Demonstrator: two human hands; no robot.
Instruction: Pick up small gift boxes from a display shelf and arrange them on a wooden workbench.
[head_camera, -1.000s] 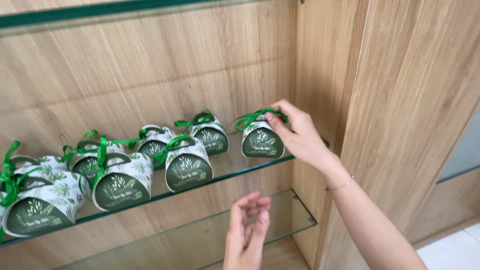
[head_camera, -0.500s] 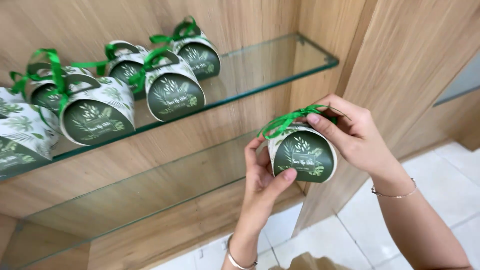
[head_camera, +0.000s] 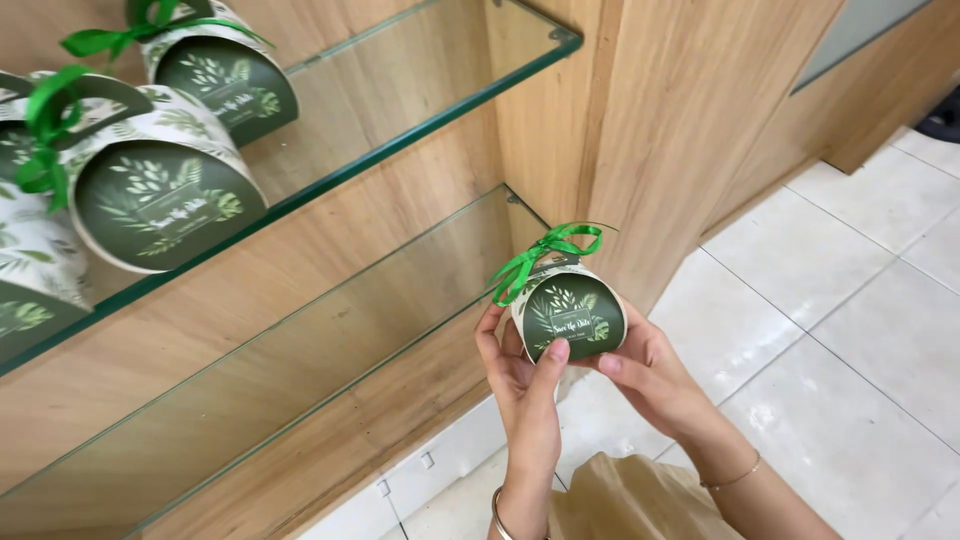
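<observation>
The round gift box (head_camera: 570, 315) with a green ribbon bow (head_camera: 545, 255) is sitting clamped between the left hand (head_camera: 520, 380) and right hand (head_camera: 650, 375), below the glass shelf (head_camera: 420, 120).

It looked like a shop or showroom display. Two glass shelves, an upper glass shelf (head_camera: 440, 105) and a lower glass shelf (head_camera: 330, 330), were set into a wood-panelled wall unit (head_camera: 660, 130). On the upper one stood a row of matching gift boxes (head_camera: 165, 190), round-fronted, white and dark green with a leaf pattern, each tied with a green ribbon (head_camera: 45, 120), lined up as goods on show. The floor (head_camera: 850, 330) was laid with pale, glossy tiles.
</observation>
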